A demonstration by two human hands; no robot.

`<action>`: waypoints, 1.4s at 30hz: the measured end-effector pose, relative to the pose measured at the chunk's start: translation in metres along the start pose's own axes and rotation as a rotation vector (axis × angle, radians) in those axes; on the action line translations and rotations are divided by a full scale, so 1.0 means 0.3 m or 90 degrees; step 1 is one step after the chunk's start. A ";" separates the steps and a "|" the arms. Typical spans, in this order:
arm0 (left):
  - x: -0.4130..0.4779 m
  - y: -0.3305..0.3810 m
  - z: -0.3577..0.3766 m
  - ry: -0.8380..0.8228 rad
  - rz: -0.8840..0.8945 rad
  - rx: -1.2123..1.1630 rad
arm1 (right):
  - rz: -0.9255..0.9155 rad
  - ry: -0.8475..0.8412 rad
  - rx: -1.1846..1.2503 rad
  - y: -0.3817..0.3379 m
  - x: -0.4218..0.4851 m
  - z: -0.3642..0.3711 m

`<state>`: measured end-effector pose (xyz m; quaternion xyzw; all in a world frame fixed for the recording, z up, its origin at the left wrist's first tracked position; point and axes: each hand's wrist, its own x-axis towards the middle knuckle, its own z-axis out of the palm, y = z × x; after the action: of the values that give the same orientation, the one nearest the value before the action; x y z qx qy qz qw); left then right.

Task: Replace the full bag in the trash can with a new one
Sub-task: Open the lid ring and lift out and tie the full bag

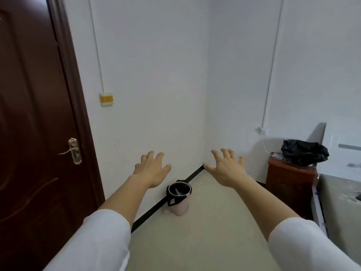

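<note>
A small pink trash can (180, 207) stands on the floor against the white wall. A black bag (178, 192) lines it, folded over the rim, its handles hanging down the side. Something pale lies inside. My left hand (153, 169) and my right hand (227, 169) are stretched out in front of me, well above the can, palms down, fingers spread, holding nothing. A bulging black plastic bag (304, 152) lies on a wooden cabinet (289, 182) at the right.
A dark brown door (35, 133) with a metal handle (73, 151) stands at the left. A black baseboard (150, 210) runs along the wall to the corner. The bed's edge (336, 202) lies at the right. The beige floor (205, 231) stretches between them.
</note>
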<state>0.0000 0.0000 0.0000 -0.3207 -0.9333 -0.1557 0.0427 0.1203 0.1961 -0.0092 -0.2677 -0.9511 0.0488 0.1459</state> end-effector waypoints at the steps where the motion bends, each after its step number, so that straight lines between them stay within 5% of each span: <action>1: 0.045 0.018 0.022 -0.004 0.003 0.006 | 0.004 0.000 -0.011 0.016 0.036 0.011; 18: 1.083 0.314 0.427 -0.009 0.010 0.004 | -0.003 -0.057 -0.061 0.476 1.036 0.280; 42: 2.616 0.071 1.250 -0.097 -0.105 0.125 | -0.191 -0.228 -0.118 0.638 2.631 1.219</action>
<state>-0.5999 0.5943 -0.2089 -0.2479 -0.9679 -0.0416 -0.0097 -0.5385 0.7669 -0.1916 -0.1225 -0.9914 -0.0141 -0.0441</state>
